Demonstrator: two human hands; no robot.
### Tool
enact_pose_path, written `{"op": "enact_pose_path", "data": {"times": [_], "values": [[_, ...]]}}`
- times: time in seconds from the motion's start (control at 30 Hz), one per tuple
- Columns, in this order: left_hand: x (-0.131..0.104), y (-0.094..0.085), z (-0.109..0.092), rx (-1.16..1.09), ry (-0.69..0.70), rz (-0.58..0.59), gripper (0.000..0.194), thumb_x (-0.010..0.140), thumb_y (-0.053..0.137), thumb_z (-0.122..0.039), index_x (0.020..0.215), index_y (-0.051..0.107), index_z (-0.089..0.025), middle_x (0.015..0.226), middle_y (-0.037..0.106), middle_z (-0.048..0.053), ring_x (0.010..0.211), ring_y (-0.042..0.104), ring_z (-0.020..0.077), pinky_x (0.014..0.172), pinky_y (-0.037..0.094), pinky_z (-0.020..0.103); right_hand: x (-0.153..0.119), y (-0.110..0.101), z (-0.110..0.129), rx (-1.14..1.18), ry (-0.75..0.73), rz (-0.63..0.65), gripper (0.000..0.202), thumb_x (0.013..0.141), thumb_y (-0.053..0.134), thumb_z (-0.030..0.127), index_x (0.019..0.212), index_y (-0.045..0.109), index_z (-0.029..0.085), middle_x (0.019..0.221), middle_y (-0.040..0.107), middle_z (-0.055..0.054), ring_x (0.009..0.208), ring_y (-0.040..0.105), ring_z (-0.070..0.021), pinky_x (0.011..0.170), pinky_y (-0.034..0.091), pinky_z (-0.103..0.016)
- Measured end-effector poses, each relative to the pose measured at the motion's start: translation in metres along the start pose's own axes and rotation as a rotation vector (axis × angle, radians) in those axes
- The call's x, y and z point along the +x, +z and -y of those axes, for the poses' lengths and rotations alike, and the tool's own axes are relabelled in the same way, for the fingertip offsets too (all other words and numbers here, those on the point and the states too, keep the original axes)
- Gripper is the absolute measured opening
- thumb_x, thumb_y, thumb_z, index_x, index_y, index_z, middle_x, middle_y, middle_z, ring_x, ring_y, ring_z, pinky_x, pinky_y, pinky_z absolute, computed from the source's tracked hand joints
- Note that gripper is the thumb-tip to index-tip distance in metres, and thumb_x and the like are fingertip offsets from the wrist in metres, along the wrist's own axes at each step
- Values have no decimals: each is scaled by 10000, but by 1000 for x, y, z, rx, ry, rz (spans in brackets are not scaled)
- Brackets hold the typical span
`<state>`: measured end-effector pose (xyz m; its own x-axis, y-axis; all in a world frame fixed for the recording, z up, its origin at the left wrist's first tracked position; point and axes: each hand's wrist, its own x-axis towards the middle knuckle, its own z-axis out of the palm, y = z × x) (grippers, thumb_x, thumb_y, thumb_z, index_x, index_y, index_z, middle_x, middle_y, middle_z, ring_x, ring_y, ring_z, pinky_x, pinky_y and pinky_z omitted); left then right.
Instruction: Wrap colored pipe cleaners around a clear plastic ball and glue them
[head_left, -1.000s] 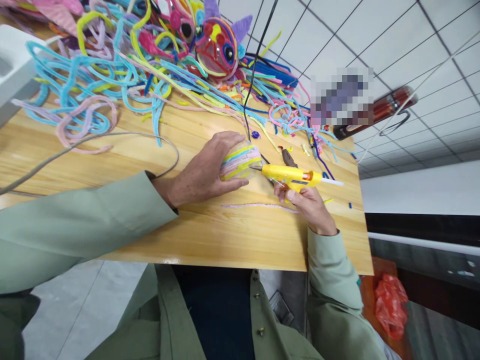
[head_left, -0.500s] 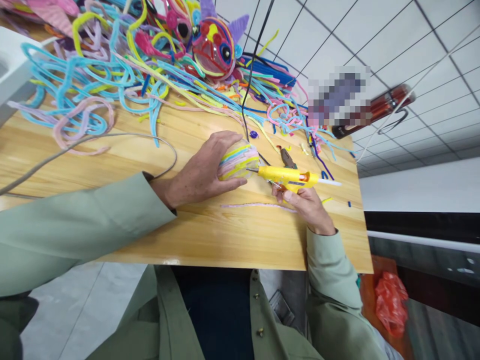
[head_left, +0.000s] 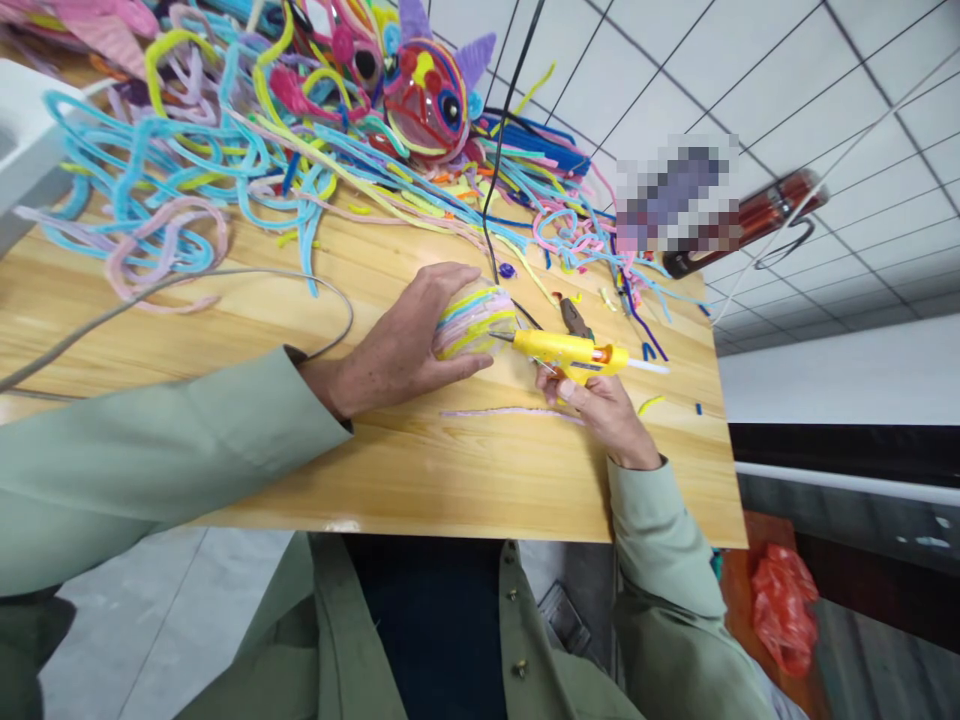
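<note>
My left hand point(head_left: 405, 345) is wrapped round a clear ball point(head_left: 474, 318) banded with yellow, pink, lilac and blue pipe cleaners. In my right hand point(head_left: 604, 405) is a yellow hot glue gun point(head_left: 566, 350), gripped by its handle, with a white glue stick point(head_left: 649, 367) poking out at the back. Its metal nozzle points left and lies at the ball's right side; whether it touches cannot be made out. Below the ball a lilac pipe cleaner point(head_left: 510, 412) lies straight on the table. Brown-handled pliers point(head_left: 576, 318) rest just beyond the glue gun.
Tangled pipe cleaners point(head_left: 157, 170) cover the table's far left side, around a decorated fish-like ball point(head_left: 429, 100). A black cord point(head_left: 495, 190) runs down near my left hand. A grey cable point(head_left: 150, 290) crosses at left. A dark red flask point(head_left: 750, 222) stands far right.
The glue gun and my right hand have shifted slightly left, bringing the nozzle further over the ball. My left hand and the ball have hardly moved.
</note>
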<state>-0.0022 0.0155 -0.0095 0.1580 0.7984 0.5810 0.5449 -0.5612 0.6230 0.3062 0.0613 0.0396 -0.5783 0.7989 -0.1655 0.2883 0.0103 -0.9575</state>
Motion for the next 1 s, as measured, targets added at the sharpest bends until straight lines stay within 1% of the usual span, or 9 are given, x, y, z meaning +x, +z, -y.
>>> {"op": "enact_pose_path", "data": {"times": [0.13, 0.3, 0.5, 0.67, 0.8, 0.9, 1.0], "values": [[0, -1, -1, -1, 25, 6, 804, 1010, 771, -555, 1641, 411, -210, 1600, 546, 195, 1532, 518, 392, 1315, 446, 621, 2, 2, -1, 33, 3, -17, 505, 837, 875, 700, 978, 776, 225, 896, 745, -41, 735, 612, -176, 703, 539, -335], [1, -1, -1, -19, 57, -5, 805, 1014, 782, -506, 1651, 392, -204, 1598, 550, 203, 1535, 525, 393, 1316, 455, 600, 2, 2, -3, 61, -7, -16, 471, 850, 884, 666, 1002, 794, 229, 919, 760, -37, 741, 617, -167, 712, 539, -326], [0, -1, -1, -2, 18, 12, 811, 1014, 765, -573, 1645, 401, -216, 1613, 536, 196, 1549, 507, 388, 1325, 440, 610, 1, 4, -1, 58, -15, -19, 464, 859, 880, 662, 995, 793, 227, 920, 754, -33, 727, 599, -160, 723, 535, -330], [0, -1, 0, 1, 12, 15, 810, 1013, 765, -586, 1637, 406, -214, 1610, 534, 195, 1546, 503, 383, 1320, 438, 609, 2, 5, -1, 95, -25, -9, 414, 882, 886, 618, 1030, 808, 239, 932, 755, -21, 729, 599, -146, 726, 526, -311], [0, -1, 1, 0, -2, 18, 814, 1020, 756, -589, 1641, 396, -206, 1618, 526, 192, 1553, 496, 384, 1327, 428, 600, 3, 1, -3, 101, -49, 7, 412, 884, 880, 629, 991, 815, 236, 902, 740, -23, 718, 590, -150, 716, 515, -312], [1, -1, 0, -4, -13, 18, 819, 1020, 750, -601, 1639, 403, -192, 1613, 533, 195, 1551, 500, 390, 1331, 427, 598, 4, -3, -3, 119, -67, -7, 435, 862, 884, 654, 953, 813, 235, 896, 736, -31, 689, 574, -153, 703, 513, -323], [0, -1, 0, -4, -7, 14, 821, 1021, 744, -610, 1638, 406, -187, 1609, 538, 196, 1547, 506, 386, 1329, 434, 590, 4, -5, -4, 116, -70, 4, 430, 865, 882, 650, 950, 814, 235, 895, 738, -37, 692, 579, -160, 708, 522, -330]]}}
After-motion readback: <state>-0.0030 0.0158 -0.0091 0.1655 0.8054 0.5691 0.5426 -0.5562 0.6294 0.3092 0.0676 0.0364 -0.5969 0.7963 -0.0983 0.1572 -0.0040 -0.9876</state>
